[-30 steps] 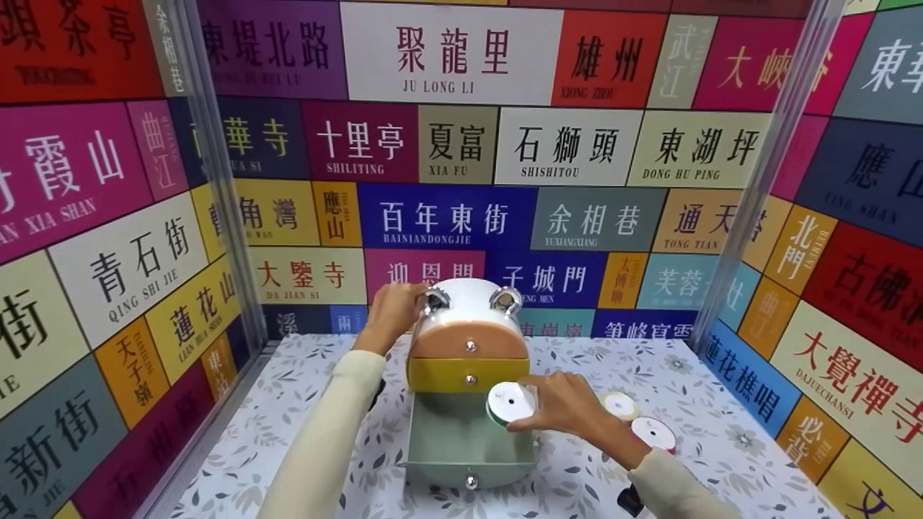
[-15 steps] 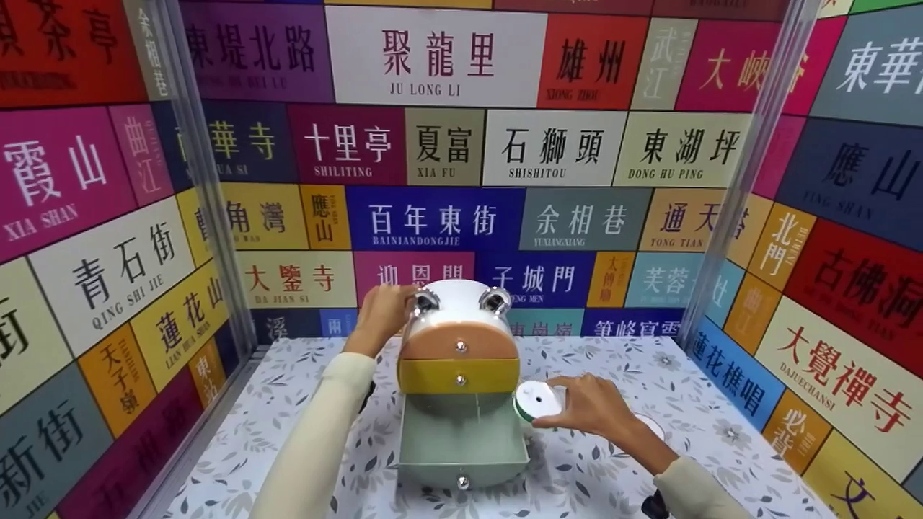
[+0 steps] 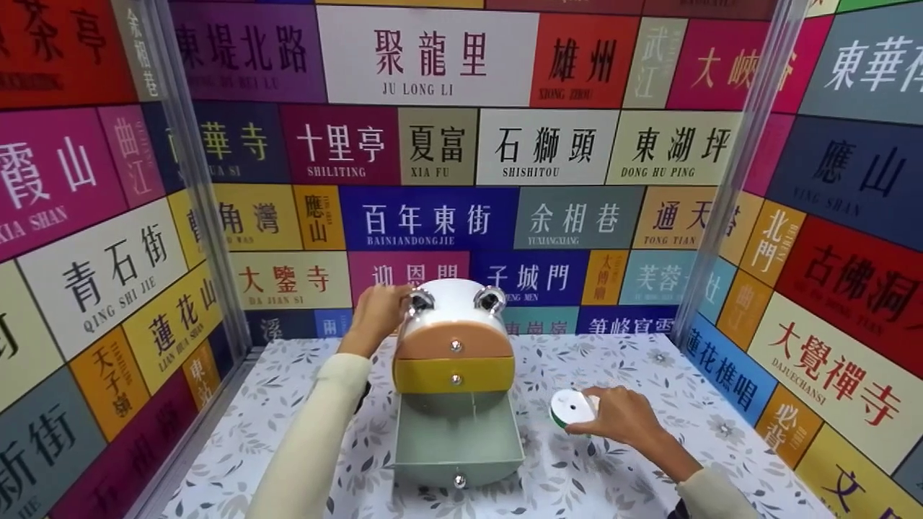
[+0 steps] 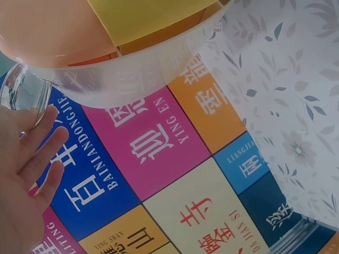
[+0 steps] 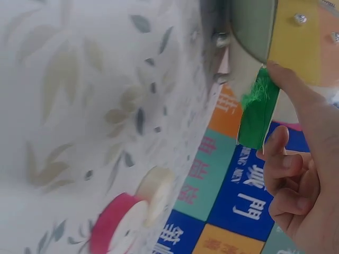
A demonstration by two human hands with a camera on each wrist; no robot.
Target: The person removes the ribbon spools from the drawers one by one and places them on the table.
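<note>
A small drawer box (image 3: 454,317) with two round, clear-rimmed eyes on its white top stands on the table. Its bottom green drawer (image 3: 458,432) is pulled out with a bare floor; the yellow drawer (image 3: 433,375) and orange drawer (image 3: 429,340) are closed. At the box's left eye (image 4: 26,92), my left hand (image 3: 378,313) holds the clear rim, its other fingers spread loosely. Right of the open drawer, my right hand (image 3: 627,418) pinches a white-sided spool of green ribbon (image 5: 258,114) between thumb and fingers. Some loose green strands stick out from the spool.
A pink-red spool (image 5: 119,225) and a cream spool (image 5: 157,190) sit on the table in the right wrist view; my right hand and arm hide them in the head view. A leaf-patterned cloth (image 3: 288,404) covers the table. Sign-printed walls (image 3: 425,144) enclose the back and sides.
My right hand has carried the green spool rightward, from over the open drawer to beside it. My left hand stays at the box's eye. The head view has shifted slightly.
</note>
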